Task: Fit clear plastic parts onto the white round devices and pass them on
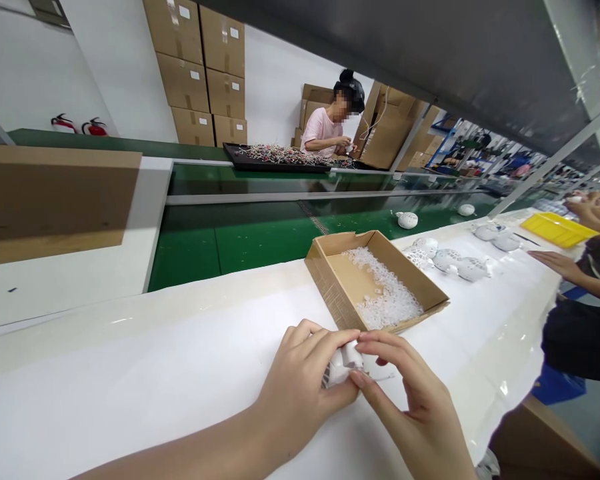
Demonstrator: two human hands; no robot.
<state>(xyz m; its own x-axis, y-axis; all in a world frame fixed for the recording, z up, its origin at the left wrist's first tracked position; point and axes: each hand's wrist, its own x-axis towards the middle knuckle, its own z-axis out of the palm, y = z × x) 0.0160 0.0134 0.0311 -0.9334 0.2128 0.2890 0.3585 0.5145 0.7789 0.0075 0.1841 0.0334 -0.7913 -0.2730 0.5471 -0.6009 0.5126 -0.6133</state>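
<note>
My left hand point(300, 380) is curled round a small white slotted plastic part point(341, 365) just above the white worktop point(130, 380). My right hand point(413, 407) meets it from the right, thumb and forefinger pinched at the part's top; whether they hold a tiny piece there I cannot make out. Right behind my hands lies an open shallow cardboard box point(343, 280) holding several small clear plastic pieces point(387, 293).
Several white perforated shells point(455, 261) lie on the worktop to the right, two more point(407, 219) on the green conveyor belt point(260, 233). A neighbour's hand point(555, 263) reaches in at right, near a yellow tray point(557, 229). Another person point(330, 127) works across the belt beside a black tray point(275, 160). Cartons are stacked behind.
</note>
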